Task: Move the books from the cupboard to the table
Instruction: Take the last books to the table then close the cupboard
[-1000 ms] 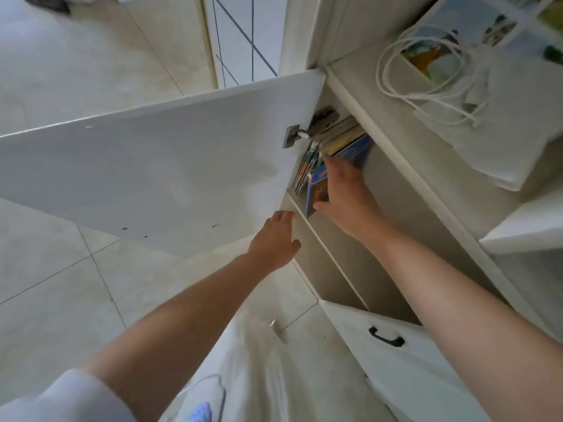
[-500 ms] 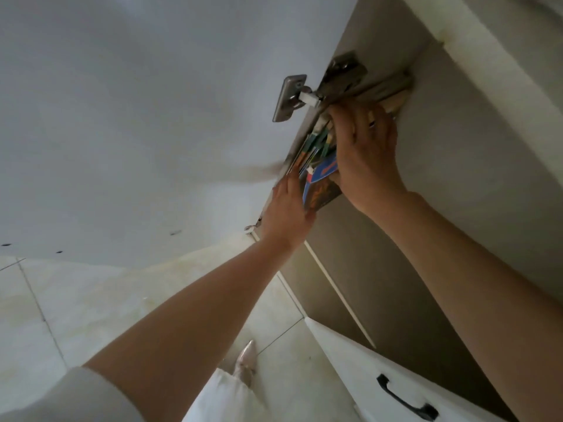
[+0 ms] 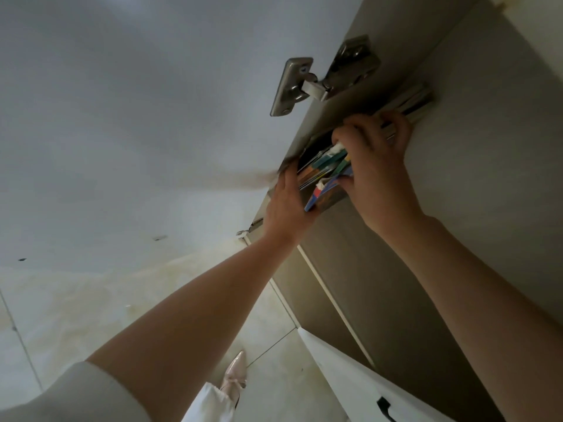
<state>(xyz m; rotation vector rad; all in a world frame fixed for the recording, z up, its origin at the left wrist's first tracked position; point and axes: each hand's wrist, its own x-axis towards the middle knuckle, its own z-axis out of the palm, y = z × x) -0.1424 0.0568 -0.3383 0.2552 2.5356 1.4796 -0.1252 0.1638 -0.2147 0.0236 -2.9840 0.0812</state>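
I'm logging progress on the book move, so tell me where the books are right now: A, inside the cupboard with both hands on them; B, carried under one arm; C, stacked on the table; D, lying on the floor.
A: the books sit inside the cupboard, with the left hand and right hand on them.
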